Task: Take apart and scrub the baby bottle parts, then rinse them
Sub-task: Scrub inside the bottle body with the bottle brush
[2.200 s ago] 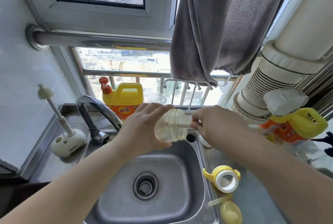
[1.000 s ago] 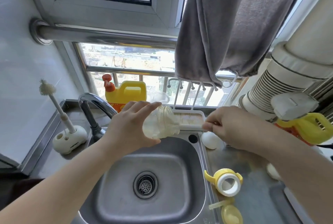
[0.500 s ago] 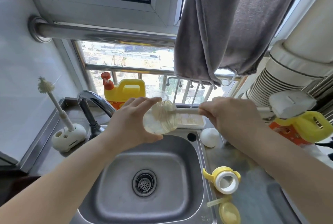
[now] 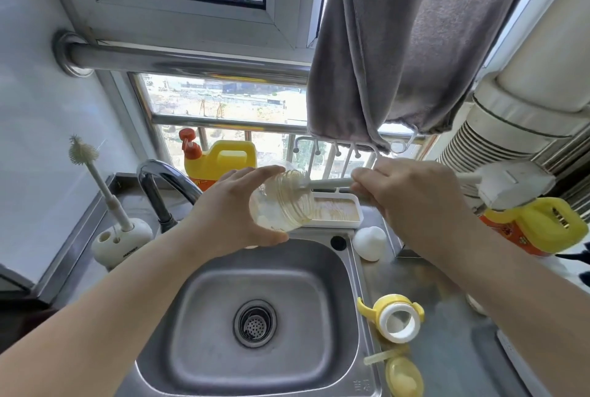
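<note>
The left hand (image 4: 230, 208) grips the clear baby bottle (image 4: 281, 205) on its side above the steel sink (image 4: 204, 317). The right hand (image 4: 412, 192) clasps a bottle brush handle (image 4: 329, 183), its head at the bottle's mouth.

We face a bright daylit window (image 4: 220, 99) with a steel rail (image 4: 178, 59) across it. A grey towel (image 4: 412, 45) hangs upper right, white tiled wall (image 4: 35, 115) left, ribbed duct (image 4: 479, 141) right.

Clear bottle (image 4: 281, 205); yellow collar (image 4: 394, 317); grey towel (image 4: 415, 45); yellow jug (image 4: 223, 160), orange cap.
</note>
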Tool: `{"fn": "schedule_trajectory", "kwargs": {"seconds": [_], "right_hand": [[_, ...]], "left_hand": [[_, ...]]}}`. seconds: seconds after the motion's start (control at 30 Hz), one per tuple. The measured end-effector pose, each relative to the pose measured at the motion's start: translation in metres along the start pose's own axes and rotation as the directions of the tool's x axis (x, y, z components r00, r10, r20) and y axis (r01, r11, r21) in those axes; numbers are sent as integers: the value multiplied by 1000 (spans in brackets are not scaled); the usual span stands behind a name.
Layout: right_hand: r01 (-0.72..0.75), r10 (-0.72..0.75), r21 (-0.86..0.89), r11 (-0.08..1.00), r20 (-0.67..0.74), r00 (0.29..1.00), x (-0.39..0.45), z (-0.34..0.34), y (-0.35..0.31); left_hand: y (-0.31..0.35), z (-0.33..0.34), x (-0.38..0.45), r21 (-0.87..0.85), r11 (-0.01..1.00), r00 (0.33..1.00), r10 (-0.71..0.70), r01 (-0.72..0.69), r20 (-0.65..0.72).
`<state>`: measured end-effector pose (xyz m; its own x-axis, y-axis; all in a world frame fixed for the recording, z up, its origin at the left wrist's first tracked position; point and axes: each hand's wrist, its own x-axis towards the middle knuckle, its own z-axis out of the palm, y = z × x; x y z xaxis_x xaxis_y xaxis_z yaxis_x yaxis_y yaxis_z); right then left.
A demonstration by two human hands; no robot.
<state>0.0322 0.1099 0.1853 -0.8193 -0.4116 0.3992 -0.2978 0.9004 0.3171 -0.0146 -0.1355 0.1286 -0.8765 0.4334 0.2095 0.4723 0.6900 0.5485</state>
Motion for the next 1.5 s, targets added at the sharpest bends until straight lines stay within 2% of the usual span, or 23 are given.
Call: {"fn": "schedule_trajectory", "kwargs": {"seconds": [0.03, 0.1, 0.13, 0.2, 0.3, 0.4, 0.47, 0.53, 0.6, 0.7, 0.8, 0.9, 1.0, 1.07, 1.13, 1.2, 1.23, 1.37, 1.5], "right_hand": [[-4, 4, 13, 1000, 16, 1000, 1, -1, -1], [-132, 102, 129, 983, 216, 971, 0, -4, -7], [-252, 159, 223, 942, 365, 917, -2, -4, -8], [-447, 137, 379, 810, 619, 774, -4, -6, -9], [-522, 38, 502, 690, 695, 718, -2, -9, -10], [-605, 42, 561, 565, 713, 700, 1, -12, -11], [-624, 42, 565, 540, 722, 691, 0, -12, -12], [-622, 30, 559, 549, 730, 683, -2, -12, -12], [-597, 17, 553, 581, 725, 689, -4, -10, -12], [-550, -25, 549, 629, 722, 691, -5, -10, -12], [-534, -53, 559, 634, 720, 692, -3, -15, -10], [-491, -70, 536, 687, 721, 689, -2, -18, -11], [-397, 5, 361, 844, 734, 679, 0, -20, -10], [-306, 102, 187, 933, 679, 727, 5, -23, -8], [-230, 149, 63, 971, 594, 791, 12, -23, -16], [-175, 109, 78, 981, 523, 845, 13, -15, -33], [-172, 94, 102, 980, 523, 847, 13, -12, -40], [-332, 179, 133, 934, 628, 757, 19, -22, -23], [-306, 139, 155, 939, 643, 754, 25, -15, -35]], "left_hand": [[1, -2, -1, -3, 1000, 1000, 10, -10, 6], [1, -4, -3, 51, 998, 998, 46, -44, -30], [-1, -3, -3, 109, 992, 996, 69, -62, -57], [-5, 2, -6, 250, 960, 983, 155, -127, -99], [-8, 15, -14, 284, 949, 977, 178, -140, -114], [-7, 26, -21, 153, 983, 991, 110, -97, -79], [-5, 28, -29, 25, 998, 998, 65, -65, -2], [-5, 30, -36, -42, 998, 993, 61, -57, 101], [-2, 29, -38, -59, 998, 989, 38, -30, 142], [0, 20, -30, -51, 997, 994, -46, 51, 101], [0, 13, -21, -34, 997, 996, -70, 71, 51], [6, 13, -20, -89, 993, 995, -69, 75, 78], [11, 18, -25, -44, 997, 994, -58, 62, 92], [14, 20, -25, 3, 999, 997, -38, 38, 69], [18, 22, -21, 3, 1000, 998, -18, 18, 68], [22, 21, -16, 0, 1000, 997, 13, -13, 79], [22, 20, -14, 13, 1000, 997, 20, -21, 72], [15, 11, -13, 6, 1000, 1000, -17, 17, 15], [18, 16, -11, 65, 997, 1000, 29, -29, -7]]}}
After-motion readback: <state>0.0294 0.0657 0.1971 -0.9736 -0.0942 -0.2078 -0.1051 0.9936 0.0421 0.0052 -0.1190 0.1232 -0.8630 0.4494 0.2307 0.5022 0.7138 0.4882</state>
